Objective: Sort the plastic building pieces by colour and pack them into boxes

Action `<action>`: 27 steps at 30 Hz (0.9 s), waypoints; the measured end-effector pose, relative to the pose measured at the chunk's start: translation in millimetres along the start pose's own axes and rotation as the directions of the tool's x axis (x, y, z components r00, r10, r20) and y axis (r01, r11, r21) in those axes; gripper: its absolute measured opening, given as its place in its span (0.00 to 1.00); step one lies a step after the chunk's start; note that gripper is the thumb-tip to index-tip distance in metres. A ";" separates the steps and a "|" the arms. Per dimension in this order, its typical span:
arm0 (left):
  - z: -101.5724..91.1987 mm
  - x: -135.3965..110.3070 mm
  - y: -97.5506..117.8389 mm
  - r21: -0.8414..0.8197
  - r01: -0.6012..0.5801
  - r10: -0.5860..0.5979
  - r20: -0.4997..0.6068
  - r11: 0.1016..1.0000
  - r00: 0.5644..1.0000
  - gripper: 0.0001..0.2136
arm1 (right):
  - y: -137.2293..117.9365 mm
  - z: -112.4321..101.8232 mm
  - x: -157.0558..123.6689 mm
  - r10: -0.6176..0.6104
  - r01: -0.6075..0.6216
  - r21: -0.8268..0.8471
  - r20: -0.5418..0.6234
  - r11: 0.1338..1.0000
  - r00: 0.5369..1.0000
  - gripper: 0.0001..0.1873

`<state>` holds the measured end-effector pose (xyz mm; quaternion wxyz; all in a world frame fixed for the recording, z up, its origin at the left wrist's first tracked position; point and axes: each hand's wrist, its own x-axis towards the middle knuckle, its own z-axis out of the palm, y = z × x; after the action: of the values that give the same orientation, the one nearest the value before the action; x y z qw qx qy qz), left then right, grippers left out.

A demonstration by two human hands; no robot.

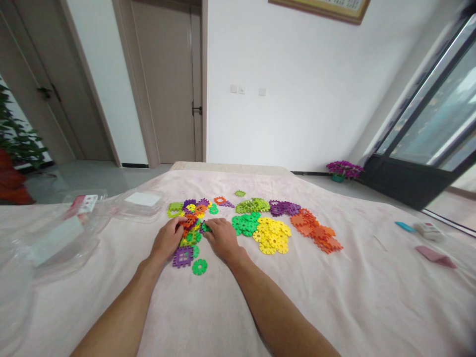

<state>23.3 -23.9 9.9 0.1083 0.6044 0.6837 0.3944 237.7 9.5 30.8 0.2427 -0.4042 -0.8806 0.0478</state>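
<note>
A mixed heap of coloured plastic snap pieces lies on a pale cloth-covered table. My left hand rests at its left edge, fingers curled into the orange and green pieces. My right hand lies at the heap's right side, fingers bent, pinching a small dark green piece. To the right lie sorted groups: dark green, yellow, orange, light green and purple. A purple square piece and a green round piece lie near my wrists.
A clear plastic tub and its lid sit at the left. Small items, a blue one, a white one and a pink one, lie at the right. Doors, a white wall and a glass door stand beyond.
</note>
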 end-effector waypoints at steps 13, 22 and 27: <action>-2.7 -1.3 3.8 0.009 0.010 -0.010 0.005 1.000 1.000 0.15 | 7.6 6.2 6.3 0.141 -0.130 0.130 -0.073 0.983 0.987 0.20; -2.3 0.3 0.5 0.027 0.018 -0.018 0.011 0.999 1.000 0.16 | 31.0 -17.6 13.1 0.329 -0.273 0.327 -0.130 0.905 0.935 0.15; -3.0 -1.1 3.0 0.017 0.025 -0.026 0.004 1.000 1.000 0.16 | 65.2 -54.8 11.1 0.519 -0.475 0.237 -0.181 0.848 0.836 0.16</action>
<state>23.9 -26.2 13.5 0.1094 0.5972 0.6946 0.3859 302.1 55.1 64.9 0.3615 -0.5983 -0.7011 0.1410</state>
